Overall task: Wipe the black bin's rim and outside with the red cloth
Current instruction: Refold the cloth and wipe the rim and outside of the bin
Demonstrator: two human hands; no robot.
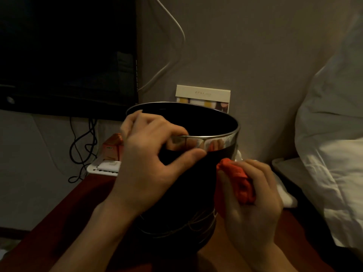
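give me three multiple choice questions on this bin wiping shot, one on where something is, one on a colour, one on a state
1. Where is the red cloth relative to the black bin?
A. inside the bin
B. against the bin's outer wall, on its right side
C. draped over the screen

2. What colour is the band around the bin's rim?
A. shiny silver
B. red
C. white

3. What is the left hand doing?
A. lying flat on the table
B. holding the cloth
C. holding the rim, fingers inside and thumb outside

Answers:
1. B: the right hand holds the bunched cloth beside the wall, below the rim.
2. A: the band is metallic and mirrors the hand and cloth.
3. C: its grip closes over the near-left edge of the rim.
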